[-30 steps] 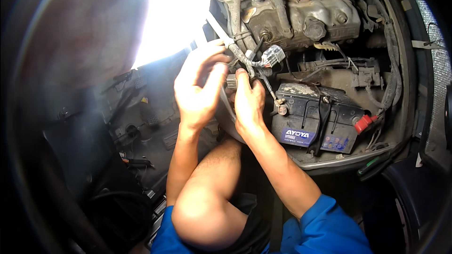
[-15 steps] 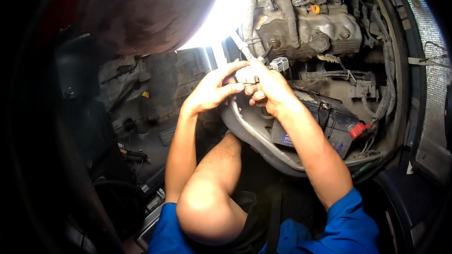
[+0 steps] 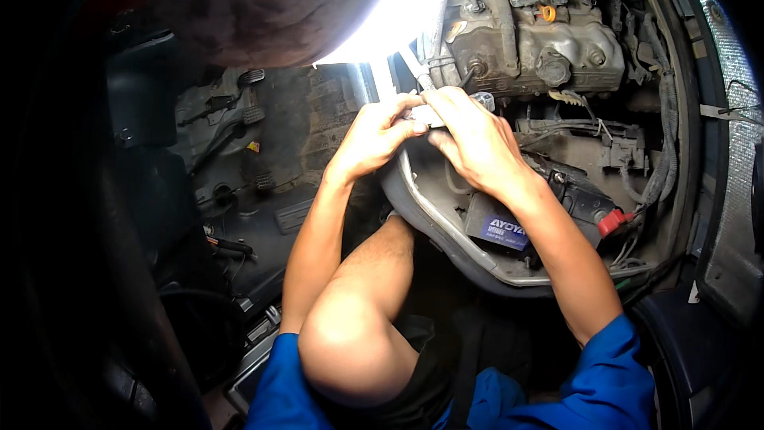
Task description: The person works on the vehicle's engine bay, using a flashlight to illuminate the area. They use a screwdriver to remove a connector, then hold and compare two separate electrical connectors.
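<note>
Both hands meet over the left edge of the engine bay, working on a wire harness plug. My left hand (image 3: 372, 137) pinches a white plastic connector (image 3: 427, 116) between thumb and fingers. From the other side, my right hand (image 3: 487, 143) is closed over the same connector, its fingers hiding much of it. A greyish, clear connector end (image 3: 483, 100) pokes out beyond the right hand's knuckles. Above the hands, a pale sleeved cable (image 3: 419, 70) runs up toward the glare.
A dirty engine (image 3: 541, 52) lies beyond the hands. Below it sit a battery (image 3: 500, 227) and a red terminal cover (image 3: 613, 221). A bright light (image 3: 398, 16) and dark rounded panel (image 3: 263, 8) overhang the upper left. Pedals (image 3: 253, 115) are at left; my bent knee (image 3: 350, 350) is underneath.
The view has shifted, so the scene sits slightly further right. My right hand has turned, its back now covering more of the connector. The left hand keeps its pinch.
</note>
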Demonstrator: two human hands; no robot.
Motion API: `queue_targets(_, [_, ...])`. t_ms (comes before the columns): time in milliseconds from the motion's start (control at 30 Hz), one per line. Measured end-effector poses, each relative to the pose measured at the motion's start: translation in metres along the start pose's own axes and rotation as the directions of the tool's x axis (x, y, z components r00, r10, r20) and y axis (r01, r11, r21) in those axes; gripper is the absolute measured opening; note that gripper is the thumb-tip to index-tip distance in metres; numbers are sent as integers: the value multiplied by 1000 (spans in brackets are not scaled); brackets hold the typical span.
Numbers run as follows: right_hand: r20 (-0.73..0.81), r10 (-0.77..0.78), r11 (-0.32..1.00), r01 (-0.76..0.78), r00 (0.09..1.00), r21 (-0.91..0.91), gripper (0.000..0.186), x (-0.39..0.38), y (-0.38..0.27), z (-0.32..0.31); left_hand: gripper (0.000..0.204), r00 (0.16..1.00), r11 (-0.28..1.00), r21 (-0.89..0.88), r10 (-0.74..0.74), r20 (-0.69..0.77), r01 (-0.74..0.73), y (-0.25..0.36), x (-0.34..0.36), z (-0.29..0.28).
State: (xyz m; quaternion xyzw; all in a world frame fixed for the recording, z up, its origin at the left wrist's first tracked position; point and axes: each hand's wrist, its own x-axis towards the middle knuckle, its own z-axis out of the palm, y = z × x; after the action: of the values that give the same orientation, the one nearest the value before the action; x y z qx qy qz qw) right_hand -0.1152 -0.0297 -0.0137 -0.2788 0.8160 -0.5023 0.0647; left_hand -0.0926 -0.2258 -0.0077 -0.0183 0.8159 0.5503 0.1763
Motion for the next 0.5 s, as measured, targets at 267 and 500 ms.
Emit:
queue_targets(267, [46, -101, 992, 97, 994, 81, 38, 17, 36, 2, 43, 980, 982, -46, -179, 86, 183, 10, -2, -4])
queue_targets(500, [43, -100, 993, 97, 994, 64, 42, 12, 36, 7, 39, 985, 978, -121, -167, 47, 171, 9, -4, 0])
